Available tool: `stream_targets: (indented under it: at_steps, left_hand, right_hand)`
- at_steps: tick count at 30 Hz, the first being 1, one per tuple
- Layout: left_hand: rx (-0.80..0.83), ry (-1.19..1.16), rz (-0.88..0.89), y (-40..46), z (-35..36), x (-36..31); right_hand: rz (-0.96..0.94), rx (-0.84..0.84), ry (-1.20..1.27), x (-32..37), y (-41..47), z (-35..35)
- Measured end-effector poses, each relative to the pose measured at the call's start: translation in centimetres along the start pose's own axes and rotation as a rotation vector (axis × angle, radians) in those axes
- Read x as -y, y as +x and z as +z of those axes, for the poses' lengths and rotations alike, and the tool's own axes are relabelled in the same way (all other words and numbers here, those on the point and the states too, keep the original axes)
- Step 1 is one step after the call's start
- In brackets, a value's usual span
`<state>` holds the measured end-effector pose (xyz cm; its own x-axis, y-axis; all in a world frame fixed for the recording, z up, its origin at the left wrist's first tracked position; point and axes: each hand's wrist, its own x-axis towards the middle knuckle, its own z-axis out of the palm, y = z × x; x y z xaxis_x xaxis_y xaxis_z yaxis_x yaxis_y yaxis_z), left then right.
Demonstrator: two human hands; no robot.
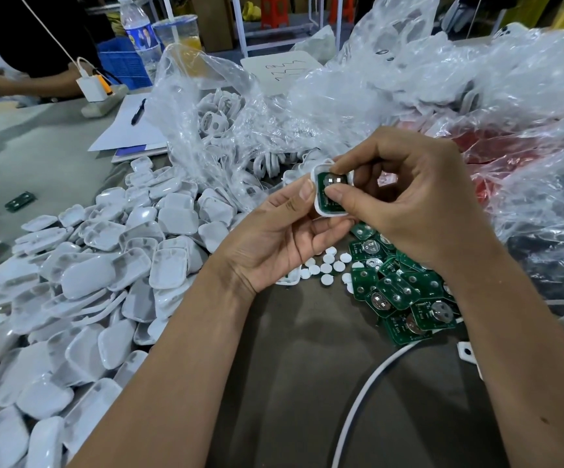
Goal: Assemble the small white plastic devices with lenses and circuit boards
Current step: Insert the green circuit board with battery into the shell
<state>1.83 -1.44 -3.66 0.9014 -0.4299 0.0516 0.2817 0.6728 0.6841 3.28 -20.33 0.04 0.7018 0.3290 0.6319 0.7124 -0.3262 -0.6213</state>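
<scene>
My left hand [284,238] grips a small white plastic shell [321,211] from the left and below. A green circuit board [329,184] with a metal battery clip lies inside the shell. My right hand [405,204] pinches the board, thumb on its lower part and forefinger at its top edge. A heap of green circuit boards [405,295] lies on the table under my right wrist. Several small white round discs [327,268] are scattered beside that heap. A big pile of white shells [105,265] covers the table to the left.
Clear plastic bags [392,96] holding white ring-shaped parts [216,116] fill the back. A lone green board [20,201] lies far left. A white cable [365,393] curves across the front right. Paper with a pen [138,111], a bottle [140,32] and another person's arm [20,84] are at the back left.
</scene>
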Motion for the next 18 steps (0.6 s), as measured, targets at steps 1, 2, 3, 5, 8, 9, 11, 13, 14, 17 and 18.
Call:
stream_targets:
  at_steps: [1,2,3,5,8,9,11,13,14,17,18]
  left_hand:
    - [0.009,-0.015,0.000,0.00,0.01,-0.02]
    - [0.018,-0.028,-0.001,-0.01,0.01,-0.05]
    - [0.029,-0.035,-0.002,-0.01,0.01,-0.08]
    - [0.059,-0.038,-0.002,-0.05,0.00,-0.14]
    - [0.083,-0.021,-0.006,-0.11,0.06,-0.26]
    - [0.081,-0.023,-0.008,-0.10,0.11,-0.24]
    - [0.065,-0.047,-0.010,-0.05,0.16,-0.19]
    - [0.055,-0.059,-0.006,0.02,0.10,-0.12]
    - [0.052,-0.062,-0.002,0.04,0.03,-0.10]
    - [0.049,-0.066,0.003,0.12,-0.11,-0.08]
    - [0.050,-0.060,0.003,0.13,-0.14,-0.08]
  right_hand:
    - [0.006,-0.001,0.014,0.00,0.01,0.02]
    - [0.014,-0.003,0.036,-0.01,0.02,0.03]
    - [0.024,-0.007,0.063,-0.01,0.04,0.03]
    - [0.040,-0.011,0.123,0.02,0.07,0.00]
    - [0.044,-0.028,0.213,0.07,0.10,-0.05]
    - [0.047,-0.035,0.218,0.03,0.06,-0.04]
    - [0.051,-0.038,0.190,-0.12,0.01,0.01]
    - [0.056,-0.037,0.148,-0.20,-0.04,0.10]
    - [0.061,-0.039,0.133,-0.22,-0.05,0.14]
    - [0.066,-0.037,0.116,-0.27,0.00,0.26]
    - [0.068,-0.034,0.117,-0.30,0.00,0.28]
